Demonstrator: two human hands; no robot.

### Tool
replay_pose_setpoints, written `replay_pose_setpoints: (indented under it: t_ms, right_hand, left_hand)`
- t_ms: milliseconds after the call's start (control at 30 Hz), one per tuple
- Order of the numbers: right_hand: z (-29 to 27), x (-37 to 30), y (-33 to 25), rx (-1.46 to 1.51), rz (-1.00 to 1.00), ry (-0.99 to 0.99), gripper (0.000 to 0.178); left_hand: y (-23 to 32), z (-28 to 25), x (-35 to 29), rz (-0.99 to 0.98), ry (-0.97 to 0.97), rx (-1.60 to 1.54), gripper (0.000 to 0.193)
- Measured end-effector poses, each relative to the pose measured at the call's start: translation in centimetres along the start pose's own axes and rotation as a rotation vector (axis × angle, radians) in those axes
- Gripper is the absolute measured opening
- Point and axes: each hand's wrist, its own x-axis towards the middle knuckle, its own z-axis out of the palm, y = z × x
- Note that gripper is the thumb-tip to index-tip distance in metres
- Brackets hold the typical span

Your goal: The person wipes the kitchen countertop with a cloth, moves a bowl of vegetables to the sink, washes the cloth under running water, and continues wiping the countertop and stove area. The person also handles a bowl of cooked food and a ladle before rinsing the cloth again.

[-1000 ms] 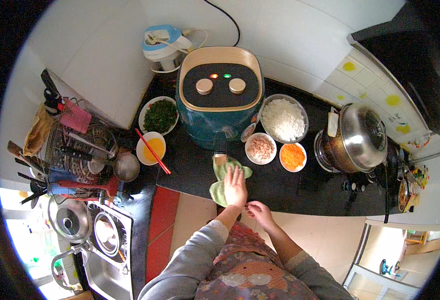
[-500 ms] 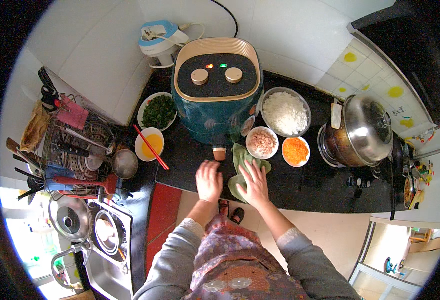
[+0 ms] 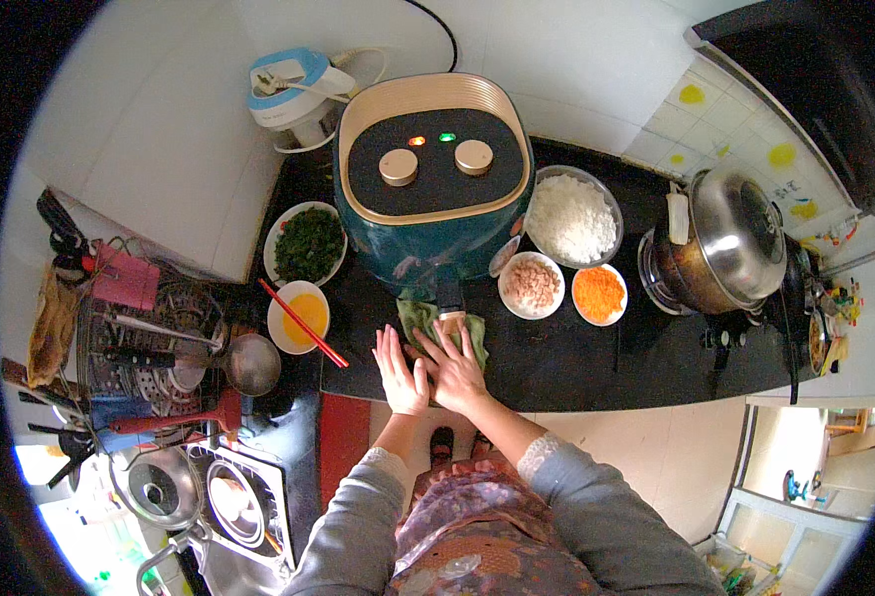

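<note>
A teal air fryer (image 3: 397,243) with a gold rim, two knobs and lit orange and green lights stands in front of me. Its handle (image 3: 449,298) points toward me. Beneath the handle a crumpled green cloth (image 3: 415,315) lies on the black counter. My right hand (image 3: 454,375) rests over the cloth's near part, fingers stretched out and spread by the handle's tip. Close against it, my left hand (image 3: 400,377) is open too, its fingers extended at the cloth's left edge. Their inner edges overlap. Part of the cloth is hidden under the hands.
Left of the fryer sit a bowl of chopped greens (image 3: 305,244) and a bowl of beaten egg (image 3: 308,316) with red chopsticks across it. At right are rice (image 3: 571,219), diced meat (image 3: 532,286), shredded carrot (image 3: 599,295) and a lidded pot (image 3: 720,248). Utensils crowd the left.
The green cloth has shifted left, from the right of the handle to underneath it. My right hand has moved left with it and now meets my left hand. The view has shifted slightly.
</note>
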Motion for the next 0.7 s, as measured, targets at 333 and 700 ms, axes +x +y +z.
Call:
replay_pose_setpoints:
  t_ms: [333,700]
  right_hand:
    - [-0.3,0.8,0.3,-0.054,0.245,0.029,0.059]
    - [-1.8,-0.6,4.2,-0.156,0.452,0.150,0.062]
  left_hand:
    - [-0.7,0.3,0.0,-0.021,-0.059,0.072,0.064]
    - [0.4,0.7,0.5,0.010,-0.160,0.248,0.059]
